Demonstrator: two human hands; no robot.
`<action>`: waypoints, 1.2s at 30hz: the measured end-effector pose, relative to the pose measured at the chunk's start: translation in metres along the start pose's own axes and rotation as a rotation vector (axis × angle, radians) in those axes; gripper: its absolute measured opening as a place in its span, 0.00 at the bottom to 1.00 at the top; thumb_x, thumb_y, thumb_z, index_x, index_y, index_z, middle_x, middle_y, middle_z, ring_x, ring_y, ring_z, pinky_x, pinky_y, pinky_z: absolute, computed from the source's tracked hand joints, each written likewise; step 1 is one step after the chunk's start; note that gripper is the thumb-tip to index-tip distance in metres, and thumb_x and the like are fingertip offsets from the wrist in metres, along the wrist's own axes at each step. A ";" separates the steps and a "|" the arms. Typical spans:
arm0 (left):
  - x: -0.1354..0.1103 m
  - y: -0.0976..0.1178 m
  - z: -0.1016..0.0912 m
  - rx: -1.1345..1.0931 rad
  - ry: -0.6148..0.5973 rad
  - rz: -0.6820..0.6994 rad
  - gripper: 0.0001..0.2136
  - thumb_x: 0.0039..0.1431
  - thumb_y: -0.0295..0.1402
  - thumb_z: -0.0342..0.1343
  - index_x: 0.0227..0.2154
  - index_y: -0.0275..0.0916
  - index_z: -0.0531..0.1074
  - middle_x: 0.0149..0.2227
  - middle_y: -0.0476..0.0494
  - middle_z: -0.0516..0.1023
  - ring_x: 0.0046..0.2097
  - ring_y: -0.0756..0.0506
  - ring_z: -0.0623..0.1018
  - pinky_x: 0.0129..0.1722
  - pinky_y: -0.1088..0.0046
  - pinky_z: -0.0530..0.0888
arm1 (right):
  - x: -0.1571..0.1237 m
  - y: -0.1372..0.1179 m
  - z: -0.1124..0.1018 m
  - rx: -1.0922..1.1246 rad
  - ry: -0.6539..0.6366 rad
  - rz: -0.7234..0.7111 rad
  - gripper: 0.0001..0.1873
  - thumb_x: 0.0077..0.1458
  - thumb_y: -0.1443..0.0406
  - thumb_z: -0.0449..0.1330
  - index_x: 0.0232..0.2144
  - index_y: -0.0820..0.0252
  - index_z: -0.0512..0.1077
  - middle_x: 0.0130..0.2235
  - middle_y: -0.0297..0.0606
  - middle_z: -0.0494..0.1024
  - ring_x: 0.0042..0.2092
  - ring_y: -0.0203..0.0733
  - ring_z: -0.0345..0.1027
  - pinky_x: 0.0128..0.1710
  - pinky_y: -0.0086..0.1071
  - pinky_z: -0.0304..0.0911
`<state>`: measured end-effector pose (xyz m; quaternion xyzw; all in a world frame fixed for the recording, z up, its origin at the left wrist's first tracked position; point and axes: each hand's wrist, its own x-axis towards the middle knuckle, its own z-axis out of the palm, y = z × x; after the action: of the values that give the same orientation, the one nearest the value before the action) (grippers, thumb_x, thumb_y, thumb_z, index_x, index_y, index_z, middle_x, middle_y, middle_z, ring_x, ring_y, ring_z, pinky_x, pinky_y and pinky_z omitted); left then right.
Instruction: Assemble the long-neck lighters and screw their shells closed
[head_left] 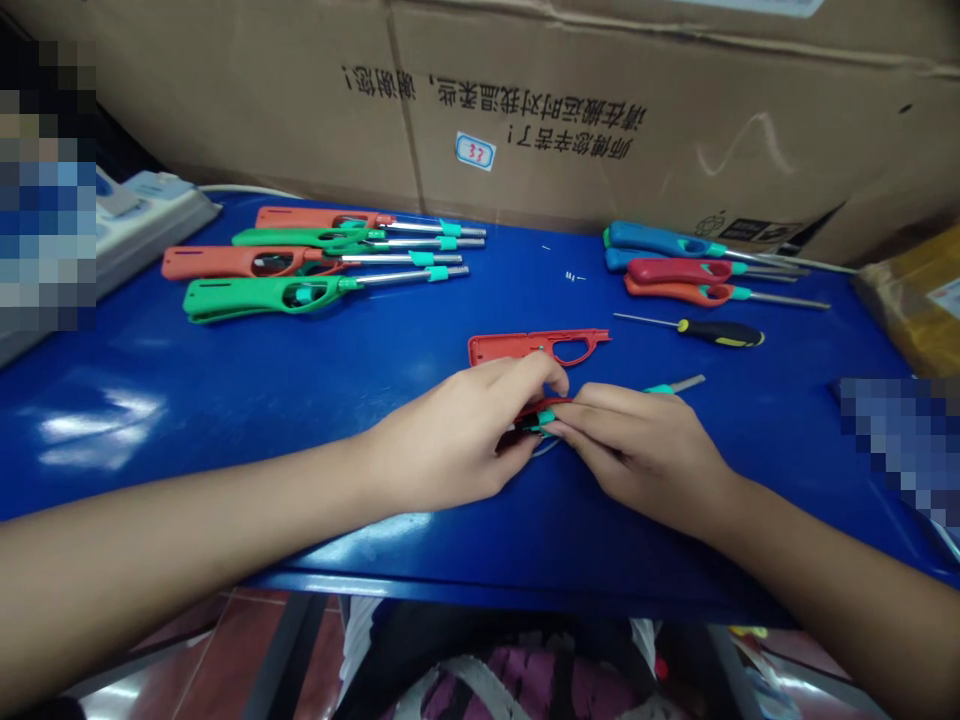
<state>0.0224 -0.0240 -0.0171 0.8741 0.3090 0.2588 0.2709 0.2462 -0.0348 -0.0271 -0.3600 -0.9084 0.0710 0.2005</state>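
While the left hand [450, 440] and right hand [645, 450] pinch it, a half-open lighter [543, 413] sits low at the bench [225, 400].
Loose inner parts could spill, I judge, since its red shell half [525, 346] lies apart just beyond the fingers; both hands curl nearly closed, fingertips gripping the red body and teal collar.

Both hands meet mid-table on a partly assembled red lighter [541, 410]: left hand [457, 440] clamps its body, right hand [645, 445] pinches the teal collar end, metal nozzle tip [686, 383] poking out to the right. Loose red half-shell [536, 346] lies just beyond the fingers. Far left: four finished lighters [315, 255], red and green, side by side. Far right: stack of blue and red lighters [697, 265]; black-and-yellow screwdriver [712, 331] just nearer. Blue table [225, 400]; cardboard boxes [600, 90] behind.
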 end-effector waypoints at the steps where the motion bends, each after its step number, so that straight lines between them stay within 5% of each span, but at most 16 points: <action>1: 0.000 0.000 0.000 -0.003 0.002 -0.003 0.12 0.61 0.24 0.56 0.46 0.39 0.65 0.41 0.47 0.77 0.42 0.48 0.78 0.39 0.74 0.73 | 0.000 0.000 0.000 0.012 0.009 0.001 0.15 0.70 0.64 0.53 0.38 0.57 0.79 0.30 0.35 0.77 0.30 0.35 0.69 0.29 0.30 0.59; 17: 0.000 -0.006 0.003 -0.045 -0.008 -0.028 0.15 0.57 0.24 0.56 0.47 0.39 0.64 0.40 0.46 0.77 0.38 0.48 0.79 0.36 0.74 0.73 | 0.005 -0.008 0.000 0.148 0.020 0.105 0.12 0.67 0.67 0.57 0.33 0.58 0.79 0.31 0.36 0.79 0.30 0.36 0.71 0.31 0.31 0.64; 26: 0.002 -0.001 -0.004 -0.150 -0.055 -0.022 0.17 0.55 0.21 0.54 0.47 0.36 0.64 0.38 0.48 0.75 0.33 0.50 0.74 0.34 0.73 0.71 | 0.008 -0.009 0.000 0.192 0.068 0.165 0.11 0.64 0.68 0.60 0.29 0.61 0.79 0.24 0.31 0.73 0.25 0.31 0.63 0.26 0.30 0.56; 36: 0.004 -0.008 -0.014 -0.337 -0.165 -0.076 0.17 0.62 0.19 0.52 0.53 0.35 0.67 0.47 0.41 0.77 0.46 0.48 0.78 0.46 0.72 0.76 | 0.006 0.003 -0.004 0.248 0.075 0.165 0.10 0.63 0.68 0.61 0.30 0.62 0.79 0.23 0.29 0.70 0.24 0.29 0.59 0.25 0.28 0.54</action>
<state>0.0136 -0.0115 -0.0113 0.8225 0.2709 0.2237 0.4474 0.2455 -0.0287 -0.0225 -0.4082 -0.8519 0.1855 0.2707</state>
